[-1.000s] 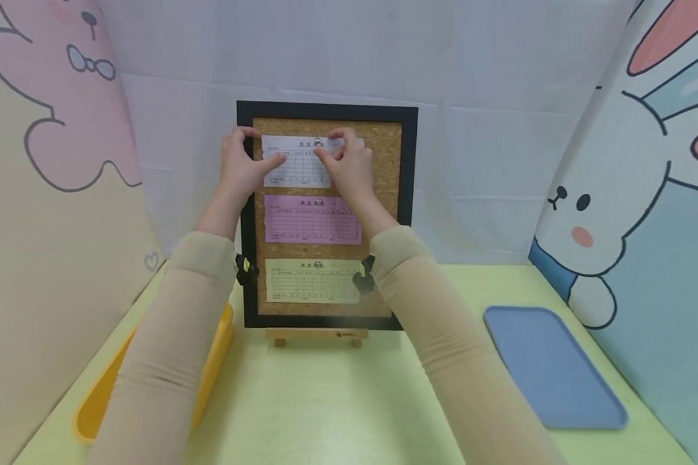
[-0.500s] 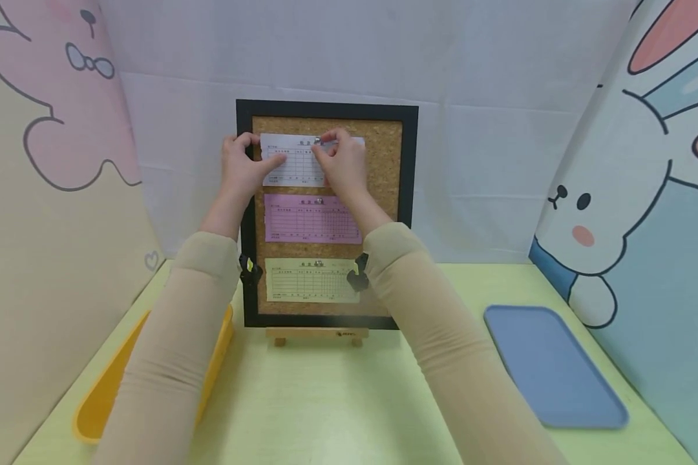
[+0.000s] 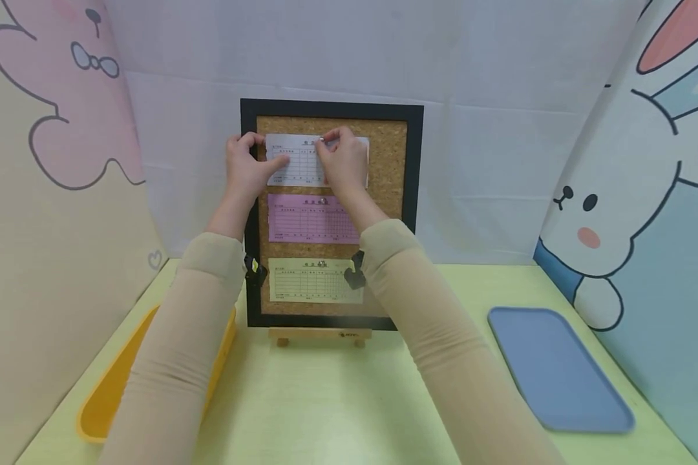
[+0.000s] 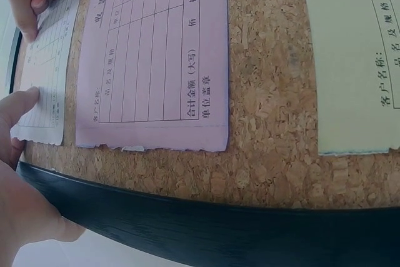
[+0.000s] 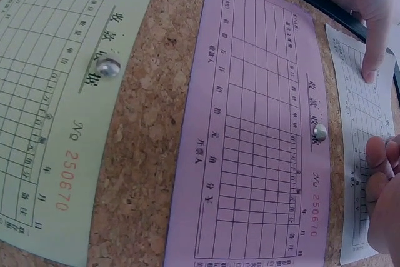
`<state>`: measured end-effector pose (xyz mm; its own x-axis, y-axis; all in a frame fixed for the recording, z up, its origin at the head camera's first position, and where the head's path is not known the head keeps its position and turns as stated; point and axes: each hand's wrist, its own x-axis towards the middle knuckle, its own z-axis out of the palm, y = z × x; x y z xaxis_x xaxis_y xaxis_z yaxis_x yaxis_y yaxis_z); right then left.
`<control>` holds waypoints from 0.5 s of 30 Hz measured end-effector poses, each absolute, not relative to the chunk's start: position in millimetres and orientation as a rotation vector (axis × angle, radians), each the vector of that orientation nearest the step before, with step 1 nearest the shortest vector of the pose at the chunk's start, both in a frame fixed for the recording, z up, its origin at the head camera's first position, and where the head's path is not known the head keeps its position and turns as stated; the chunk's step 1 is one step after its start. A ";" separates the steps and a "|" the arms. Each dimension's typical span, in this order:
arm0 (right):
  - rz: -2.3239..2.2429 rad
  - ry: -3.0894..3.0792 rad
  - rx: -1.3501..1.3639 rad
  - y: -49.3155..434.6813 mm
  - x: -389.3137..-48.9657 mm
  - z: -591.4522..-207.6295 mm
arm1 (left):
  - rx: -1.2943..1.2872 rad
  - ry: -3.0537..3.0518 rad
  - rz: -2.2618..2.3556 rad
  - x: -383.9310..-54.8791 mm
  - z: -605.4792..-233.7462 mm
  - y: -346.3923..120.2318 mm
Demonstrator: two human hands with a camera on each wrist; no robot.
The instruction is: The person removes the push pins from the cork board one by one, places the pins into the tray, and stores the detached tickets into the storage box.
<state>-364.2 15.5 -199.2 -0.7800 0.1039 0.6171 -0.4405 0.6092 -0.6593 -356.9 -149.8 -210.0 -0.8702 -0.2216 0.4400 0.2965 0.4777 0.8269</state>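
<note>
On the framed corkboard (image 3: 386,171) hang a white receipt slip (image 3: 296,169), a pink one (image 3: 311,219) and a yellow-green one (image 3: 314,287), one above another. My left hand (image 3: 246,166) is at the white slip's left end. Its thumb (image 4: 24,105) presses straight on the paper, with other fingers by the board's left frame. My right hand (image 3: 346,161) pinches a silver pushpin (image 3: 322,139) at the white slip's top edge. Similar round-headed pins sit in the pink slip (image 5: 320,132) and the yellow-green slip (image 5: 109,67).
The board leans on a small wooden easel (image 3: 320,333) on the pale green table (image 3: 302,400). A yellow tray (image 3: 99,413) stands at the left, partly behind my left sleeve. A blue tray (image 3: 558,368) lies at the right. White cloth hangs behind the board.
My right hand has moved slightly left and its fingertips have closed on the pushpin at the white slip's top. My left hand stays at the slip's left end. The head view has shifted slightly.
</note>
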 end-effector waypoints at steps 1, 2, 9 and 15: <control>1.126 -2.212 0.256 15.1 -364.1 -198.3 | -0.060 -2.232 -1.388 -356.7 -209.8 -149.7; 1.116 -2.213 0.246 14.8 -364.1 -197.4 | -0.057 -2.232 -1.387 -356.4 -209.5 -149.6; 0.999 -2.219 0.132 10.2 -363.8 -192.3 | -0.042 -2.245 -1.384 -354.6 -207.6 -147.6; 0.969 -2.244 0.098 7.0 -362.1 -190.6 | -0.042 -2.232 -1.395 -354.3 -208.6 -147.9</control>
